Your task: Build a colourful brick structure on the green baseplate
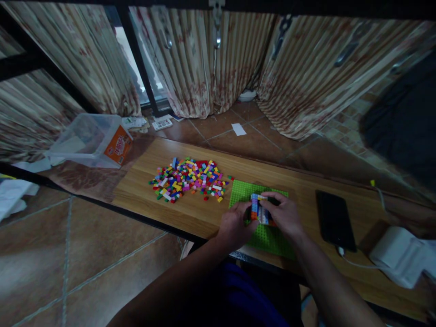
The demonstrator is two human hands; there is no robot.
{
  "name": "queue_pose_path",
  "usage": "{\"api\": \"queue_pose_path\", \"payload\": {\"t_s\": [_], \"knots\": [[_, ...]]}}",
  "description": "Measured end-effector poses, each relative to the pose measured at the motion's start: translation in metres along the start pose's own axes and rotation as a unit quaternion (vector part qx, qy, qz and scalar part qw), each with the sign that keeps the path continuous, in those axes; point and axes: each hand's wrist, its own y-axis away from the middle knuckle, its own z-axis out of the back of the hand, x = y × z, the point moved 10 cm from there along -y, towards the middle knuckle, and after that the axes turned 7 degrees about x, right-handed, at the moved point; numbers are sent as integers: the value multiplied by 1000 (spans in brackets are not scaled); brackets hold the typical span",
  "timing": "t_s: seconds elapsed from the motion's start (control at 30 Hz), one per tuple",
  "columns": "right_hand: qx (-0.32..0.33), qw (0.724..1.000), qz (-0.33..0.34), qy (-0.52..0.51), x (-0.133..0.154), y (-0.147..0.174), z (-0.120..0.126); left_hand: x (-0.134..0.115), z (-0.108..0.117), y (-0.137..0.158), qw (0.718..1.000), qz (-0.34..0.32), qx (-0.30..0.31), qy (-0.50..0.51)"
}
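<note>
A small structure of joined toy bricks (255, 206), blue, orange and white, is held over a green studded baseplate (272, 240). My left hand (236, 225) grips its left side, thumb low and fingers behind. From the right, my right hand (281, 211) closes on its upper edge with thumb and fingertips. Whether a loose brick sits in the right fingertips is too small to tell. The baseplate lies on the wooden table (194, 218), partly covered by both hands. Left of it spreads a pile of mixed coloured bricks (189, 179).
A black phone (335, 220) with a white cable lies to the right, near a white box-shaped object (395, 254). At the far left stands a clear plastic bin (91, 136) with an orange label. Striped curtains (204, 68) hang behind the table.
</note>
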Motion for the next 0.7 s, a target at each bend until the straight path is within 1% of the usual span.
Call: {"api": "queue_pose_path", "payload": {"t_s": [0.07, 0.13, 0.2, 0.27, 0.37, 0.43, 0.57, 0.63, 0.7], "knots": [[3, 1000, 7, 1, -1, 1, -1, -1, 2, 1, 1000, -2, -6, 15], [11, 1000, 1, -8, -4, 3, -2, 1, 8, 3, 999, 0, -17, 47], [13, 999, -10, -30, -7, 7, 0, 6, 18, 7, 997, 5, -33, 75], [-16, 998, -14, -53, -8, 13, 9, 11, 33, 12, 996, 6, -56, 74], [-103, 993, -1, -54, -12, 28, 33, 21, 65, 24, 993, 5, -110, 29], [-143, 989, 15, -40, -17, 39, 45, 30, 88, 31, 989, 12, -149, -2], [-165, 986, 31, 7, -33, 56, 51, 44, 126, 35, 975, 25, -204, -84], [-177, 983, 38, 16, -41, 62, 51, 45, 136, 32, 969, 21, -214, -120], [-183, 982, 51, 16, -45, 64, 49, 41, 138, 27, 966, 12, -213, -147]]}}
